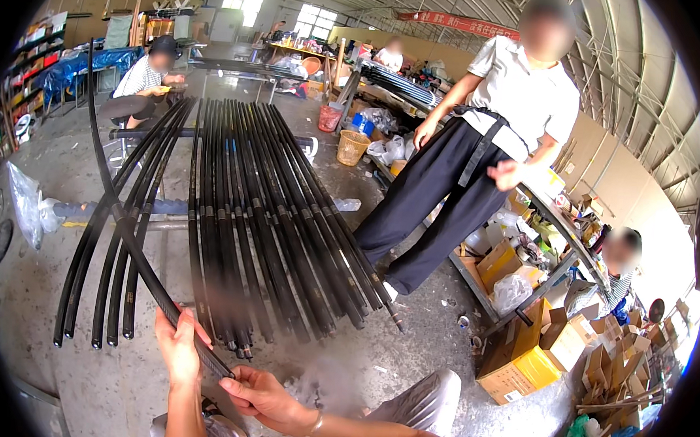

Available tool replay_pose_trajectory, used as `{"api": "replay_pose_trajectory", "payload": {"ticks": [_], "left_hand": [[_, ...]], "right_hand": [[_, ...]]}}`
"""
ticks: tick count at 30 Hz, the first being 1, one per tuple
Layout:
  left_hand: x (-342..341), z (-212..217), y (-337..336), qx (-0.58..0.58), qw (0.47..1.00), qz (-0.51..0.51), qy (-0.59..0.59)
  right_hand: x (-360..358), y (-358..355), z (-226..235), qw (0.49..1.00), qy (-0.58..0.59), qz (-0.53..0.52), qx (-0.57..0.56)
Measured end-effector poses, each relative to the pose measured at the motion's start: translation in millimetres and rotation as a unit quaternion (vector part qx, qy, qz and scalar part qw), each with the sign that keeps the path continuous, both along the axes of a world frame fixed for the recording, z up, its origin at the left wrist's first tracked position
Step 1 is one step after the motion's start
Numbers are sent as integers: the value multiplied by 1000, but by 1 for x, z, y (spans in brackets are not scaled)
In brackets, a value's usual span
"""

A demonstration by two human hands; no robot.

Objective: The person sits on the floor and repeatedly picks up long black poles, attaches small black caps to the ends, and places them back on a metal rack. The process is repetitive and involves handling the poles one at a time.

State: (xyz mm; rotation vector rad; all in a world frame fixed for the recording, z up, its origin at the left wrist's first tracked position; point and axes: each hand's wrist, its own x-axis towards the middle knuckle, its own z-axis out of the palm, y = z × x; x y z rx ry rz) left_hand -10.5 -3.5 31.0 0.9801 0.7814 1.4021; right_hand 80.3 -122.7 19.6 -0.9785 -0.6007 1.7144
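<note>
A long black pole (138, 256) with a woven-looking surface slants from the upper left down to my lap. My left hand (179, 346) grips it a little above its near end, thumb and fingers around the shaft. At the tip, my right hand (265, 398) is closed with thumb and forefinger pinched on the pole's end; whether a small part is also between them is hidden. Just ahead, many similar black poles (243, 213) lie side by side across a rack, their near ends toward me. A smaller group of poles (119, 246) lies to the left, under the held one.
A person (522, 101) in a white shirt stands right of the rack. Another person (145, 81) crouches at the far left. Cardboard boxes (520, 366) and a cluttered bench (556, 217) fill the right side. A yellow basket (352, 149) stands behind the poles.
</note>
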Motion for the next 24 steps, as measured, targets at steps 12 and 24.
{"api": "replay_pose_trajectory", "payload": {"ticks": [12,24], "left_hand": [[-7,1,3,-8,1000,14,0],[-7,2,0,-15,1000,1,-2]], "right_hand": [[3,-1,7,933,330,83,-118],[1,1,-8,938,320,97,-92]]}}
